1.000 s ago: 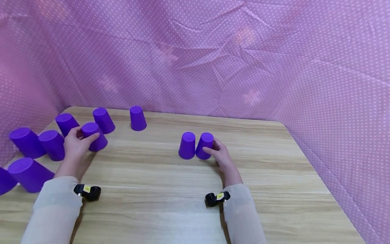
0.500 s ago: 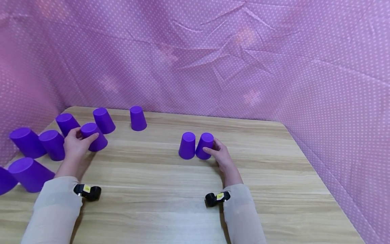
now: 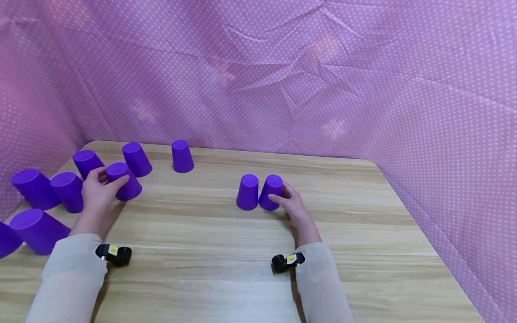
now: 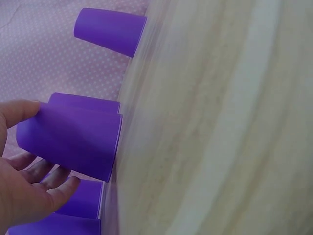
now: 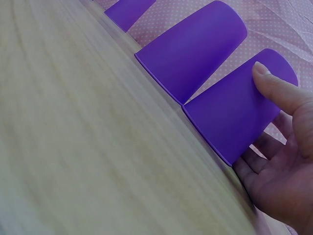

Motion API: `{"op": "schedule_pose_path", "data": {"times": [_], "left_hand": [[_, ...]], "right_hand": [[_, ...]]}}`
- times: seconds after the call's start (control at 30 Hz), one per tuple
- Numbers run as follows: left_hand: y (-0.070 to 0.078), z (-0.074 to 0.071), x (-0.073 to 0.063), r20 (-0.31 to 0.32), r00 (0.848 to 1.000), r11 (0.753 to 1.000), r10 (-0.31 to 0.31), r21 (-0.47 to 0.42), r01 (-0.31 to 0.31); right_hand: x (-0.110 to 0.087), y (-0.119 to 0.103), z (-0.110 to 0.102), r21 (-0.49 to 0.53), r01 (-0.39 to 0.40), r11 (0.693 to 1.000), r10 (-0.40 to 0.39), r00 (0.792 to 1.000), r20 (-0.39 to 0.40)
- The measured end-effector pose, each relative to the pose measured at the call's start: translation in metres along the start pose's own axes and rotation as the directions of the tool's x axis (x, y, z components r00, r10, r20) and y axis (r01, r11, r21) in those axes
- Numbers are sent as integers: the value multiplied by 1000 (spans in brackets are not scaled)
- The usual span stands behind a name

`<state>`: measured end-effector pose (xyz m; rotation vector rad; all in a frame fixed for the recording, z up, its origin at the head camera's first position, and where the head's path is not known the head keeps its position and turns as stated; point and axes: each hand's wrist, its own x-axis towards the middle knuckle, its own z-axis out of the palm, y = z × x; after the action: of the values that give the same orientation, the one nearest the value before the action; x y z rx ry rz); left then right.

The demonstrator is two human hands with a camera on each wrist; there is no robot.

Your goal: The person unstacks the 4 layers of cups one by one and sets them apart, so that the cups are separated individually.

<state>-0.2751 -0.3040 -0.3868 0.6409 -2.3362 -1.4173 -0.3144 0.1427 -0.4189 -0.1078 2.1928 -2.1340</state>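
Observation:
Toward the left of the table, my left hand (image 3: 98, 193) holds an upside-down purple cup (image 3: 129, 186) between thumb and fingers. The left wrist view shows the thumb on one side of that cup (image 4: 73, 139) and the fingers spread on the other. Right of centre, two more upside-down purple cups stand side by side, their rims touching. My right hand (image 3: 295, 206) grips the right one (image 3: 268, 194), its thumb across the near side. The neighbouring cup (image 3: 247, 194) is untouched. Both held cups appear to rest on the table.
Several upside-down purple cups stand at the left, among them a cup (image 3: 68, 193) beside my left hand and a cup (image 3: 40, 233) near my forearm. Another cup (image 3: 182, 157) stands near the back edge. A pink dotted cloth (image 3: 258, 80) hangs behind the wooden table (image 3: 202, 251).
My left hand and forearm have shifted very slightly to the left. The right hand keeps its hold, and the cups stay in place.

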Motion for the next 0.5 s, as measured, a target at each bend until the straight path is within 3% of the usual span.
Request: {"op": "schedule_pose_path", "data": {"times": [0.17,0.27,0.4,0.5], "left_hand": [[9,-2,-4,8,1000,1000,5,-29,-5],[-6,-1,12,-3,1000,999,20,-30,-20],[-39,2,47,-29,999,998,37,-47,-38],[-47,1,58,-40,998,995,56,-81,-59]], "right_hand": [[-2,-4,0,1,-7,1000,7,1000,5],[-2,-5,0,2,-8,1000,8,1000,4],[-1,-2,0,1,-2,1000,2,1000,2],[-2,-1,-1,-1,2,1000,-2,1000,8]]}}
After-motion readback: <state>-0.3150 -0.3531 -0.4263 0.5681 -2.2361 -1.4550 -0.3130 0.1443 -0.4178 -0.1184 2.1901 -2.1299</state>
